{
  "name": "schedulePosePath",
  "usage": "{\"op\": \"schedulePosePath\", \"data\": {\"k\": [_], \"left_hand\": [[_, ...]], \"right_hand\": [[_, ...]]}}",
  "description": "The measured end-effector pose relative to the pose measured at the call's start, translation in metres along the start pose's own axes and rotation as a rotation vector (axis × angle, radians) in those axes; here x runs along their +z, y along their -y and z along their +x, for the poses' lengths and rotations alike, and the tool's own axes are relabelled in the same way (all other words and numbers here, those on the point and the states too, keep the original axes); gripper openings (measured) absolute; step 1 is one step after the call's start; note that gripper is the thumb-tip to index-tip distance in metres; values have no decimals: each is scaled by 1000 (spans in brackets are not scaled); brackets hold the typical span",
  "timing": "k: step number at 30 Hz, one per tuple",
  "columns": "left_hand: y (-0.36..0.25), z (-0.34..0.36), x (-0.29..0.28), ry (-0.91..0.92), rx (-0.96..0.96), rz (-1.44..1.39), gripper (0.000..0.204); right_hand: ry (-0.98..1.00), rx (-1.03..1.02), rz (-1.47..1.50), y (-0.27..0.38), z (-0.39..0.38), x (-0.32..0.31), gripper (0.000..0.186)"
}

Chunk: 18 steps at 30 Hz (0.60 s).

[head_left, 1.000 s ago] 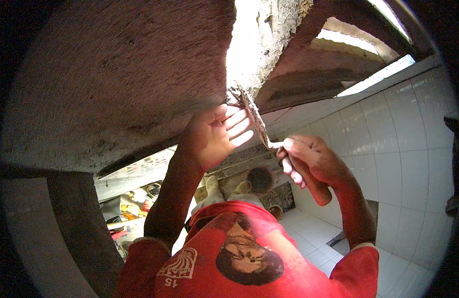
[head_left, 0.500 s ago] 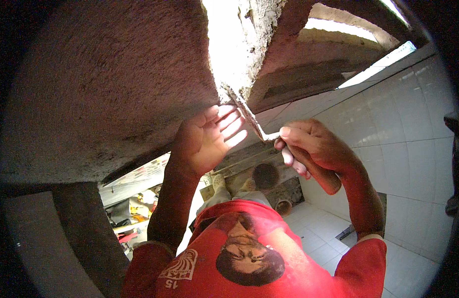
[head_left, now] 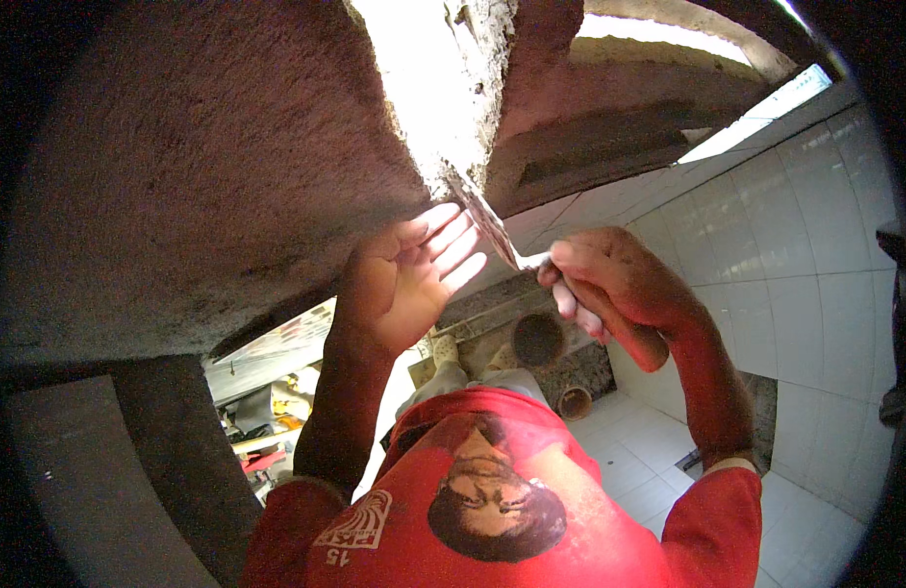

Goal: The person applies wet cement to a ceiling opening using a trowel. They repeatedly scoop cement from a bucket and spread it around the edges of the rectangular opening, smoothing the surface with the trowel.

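My right hand [head_left: 620,279] is closed round the wooden handle of a small trowel [head_left: 489,221]. The blade slants up and left, its tip against the rough lower end of the brightly lit mortar strip [head_left: 453,118]. Grey, crusty material coats the blade. Beside the tip, just below the strip, my left hand [head_left: 409,274] is open, fingers stretched out and palm showing. Nothing is visible in that palm. The fingertips are close to the blade; I cannot tell whether they touch it.
A rough brown plastered surface [head_left: 198,176] spreads over the upper left. White wall tiles [head_left: 767,294] run down the right. Far below, a dark round container [head_left: 538,339] and a smaller round pot [head_left: 575,403] are on the floor. Assorted items [head_left: 272,416] lie at lower left.
The trowel blade has turned so more of its flat face shows, its tip staying at the strip's lower end. The view has shifted slightly. My left hand stays open nearby.
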<state>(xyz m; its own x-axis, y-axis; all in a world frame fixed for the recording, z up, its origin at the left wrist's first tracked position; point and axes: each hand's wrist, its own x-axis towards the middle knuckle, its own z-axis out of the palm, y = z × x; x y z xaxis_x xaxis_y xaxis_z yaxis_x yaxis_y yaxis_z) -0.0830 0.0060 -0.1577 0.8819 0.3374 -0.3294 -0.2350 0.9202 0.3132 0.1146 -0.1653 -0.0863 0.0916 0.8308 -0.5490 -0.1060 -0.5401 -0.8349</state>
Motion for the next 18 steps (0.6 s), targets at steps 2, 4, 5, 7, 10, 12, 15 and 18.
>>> {"op": "schedulePosePath", "data": {"k": [2,4,5,7,10,12,15,18], "left_hand": [[3,-7,-3,-29,20,14,64],[6,-13,-7,-57,46,47,61],[7,-16,-11,-84,44,36,64],[10,-20,-19,-80,46,16,69],[16,-24,-34,-167,87,34,61],[22,-30,-45,-240,110,40,55],[27,-32,-60,-325,160,68,45],[26,-36,-73,-407,198,114,36]], "right_hand": [[-16,-21,14,-6,-12,-3,38],[-45,-17,43,-18,-26,-4,35],[-63,-3,69,-27,-33,-5,33],[-104,-5,64,-53,-40,-4,30],[-129,-38,46,-107,-30,7,25],[-170,-49,113,-148,-17,27,22],[-329,-321,-196,-198,33,61,19],[-295,-402,-12,-227,57,93,13]]}}
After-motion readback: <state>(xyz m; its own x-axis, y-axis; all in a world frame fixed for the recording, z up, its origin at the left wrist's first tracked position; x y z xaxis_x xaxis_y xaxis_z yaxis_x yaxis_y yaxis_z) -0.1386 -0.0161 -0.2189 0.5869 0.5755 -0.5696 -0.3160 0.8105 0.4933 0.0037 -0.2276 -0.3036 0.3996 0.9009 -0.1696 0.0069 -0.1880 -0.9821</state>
